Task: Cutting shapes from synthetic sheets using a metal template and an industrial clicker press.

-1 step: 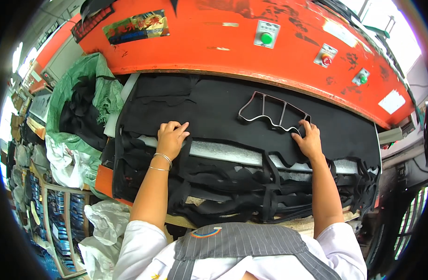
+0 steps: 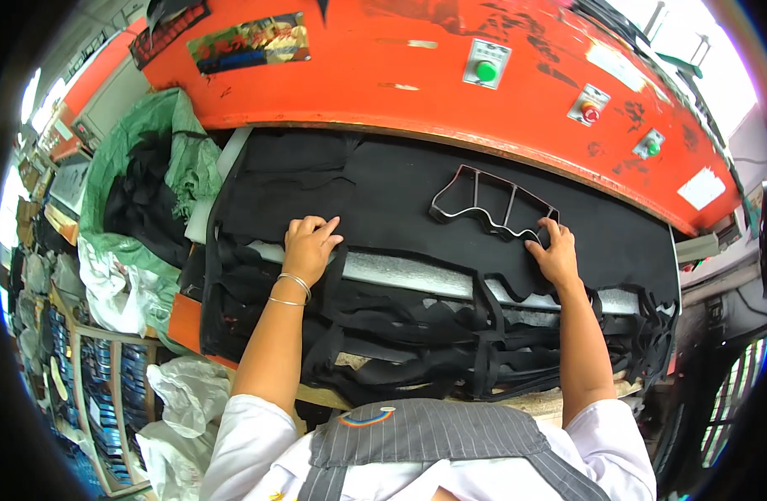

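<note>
A sheet of black fabric [image 2: 400,196] is spread over the work table. On its right part lies a metal cutting die [image 2: 510,205], an open frame with a wavy near edge and thin crossbars. My right hand [image 2: 556,255] has its thumb and fingers closed around the right end of the die. My left hand [image 2: 309,249] rests on the fabric near its front edge, fingers loosely bent and apart, holding nothing. Strips of cut black fabric [image 2: 417,326] hang in a tangle along the near side, with a pale board edge [image 2: 408,274] showing between.
An orange machine beam [image 2: 358,75] spans the far side, carrying a green button [image 2: 485,71] and a red button [image 2: 591,112]. Left of the table stands a green sack [image 2: 137,113] with black scraps. White plastic bags [image 2: 187,392] and a shelf [image 2: 116,334] are at lower left.
The whole view has shifted very slightly. Both hands and the cutting die hold the same places on the fabric.
</note>
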The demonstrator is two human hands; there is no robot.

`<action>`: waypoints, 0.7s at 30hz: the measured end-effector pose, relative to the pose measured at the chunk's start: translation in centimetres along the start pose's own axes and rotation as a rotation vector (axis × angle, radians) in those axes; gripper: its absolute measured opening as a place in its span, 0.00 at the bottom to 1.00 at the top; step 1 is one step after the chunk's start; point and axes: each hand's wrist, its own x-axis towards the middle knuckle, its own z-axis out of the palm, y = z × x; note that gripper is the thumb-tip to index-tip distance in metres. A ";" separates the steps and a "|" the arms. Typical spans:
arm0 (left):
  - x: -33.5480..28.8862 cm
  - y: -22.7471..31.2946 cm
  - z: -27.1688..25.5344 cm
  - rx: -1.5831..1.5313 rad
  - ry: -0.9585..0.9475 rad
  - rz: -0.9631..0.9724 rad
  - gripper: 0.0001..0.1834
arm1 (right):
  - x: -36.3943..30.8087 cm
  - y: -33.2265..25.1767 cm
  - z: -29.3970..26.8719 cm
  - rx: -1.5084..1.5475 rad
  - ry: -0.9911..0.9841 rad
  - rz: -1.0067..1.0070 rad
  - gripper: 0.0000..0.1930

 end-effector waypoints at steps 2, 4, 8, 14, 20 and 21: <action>-0.1 -1.6 -0.2 -0.045 0.015 -0.021 0.18 | -0.1 -2.5 0.3 0.035 -0.016 0.033 0.26; -0.1 -2.9 -0.4 -0.134 0.018 -0.033 0.20 | -0.3 -6.3 0.8 0.170 -0.072 0.069 0.25; -0.4 -3.7 0.0 -0.157 0.046 -0.072 0.23 | -1.0 -12.4 3.7 0.188 -0.025 -0.116 0.25; -0.3 -4.1 -0.3 -0.188 0.028 -0.102 0.23 | -0.7 -15.2 7.4 0.092 -0.037 -0.188 0.25; -0.8 -5.2 -0.1 -0.171 0.033 -0.121 0.22 | -1.0 -15.7 7.3 0.227 -0.120 -0.048 0.47; -0.6 -5.3 -0.1 -0.160 0.037 -0.127 0.22 | -1.0 -15.4 6.8 0.138 -0.164 -0.035 0.49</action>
